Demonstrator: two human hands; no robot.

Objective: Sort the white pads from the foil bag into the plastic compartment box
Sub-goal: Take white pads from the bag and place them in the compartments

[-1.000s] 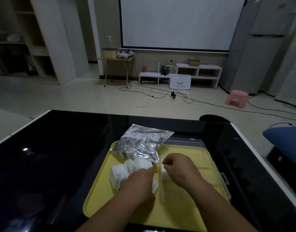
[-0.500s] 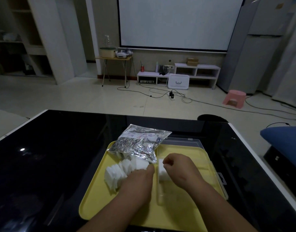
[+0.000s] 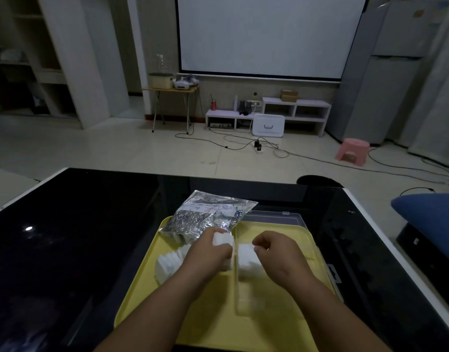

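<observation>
I'd call this a living room in a home. Beyond the glossy black table (image 3: pixel 78 237) where I work lies a pale tiled floor (image 3: pixel 104 151) with loose cables (image 3: pixel 241 144) trailing across it. A big projector screen (image 3: pixel 264 34) hangs on the far wall. Under it stands a low white shelf unit (image 3: pixel 297 109) with a red can (image 3: pixel 213 105) on it and a white carry case (image 3: pixel 268 125) leaning against it. A tall fridge (image 3: pixel 393 67) fills the right corner (odd company for a screen, but homely), with a pink plastic stool (image 3: pixel 352 151) in front. To the left are a small folding table (image 3: pixel 171 91) and built-in shelves (image 3: pixel 27 67). A blue cushion (image 3: pixel 431 219) sits at my right.
</observation>
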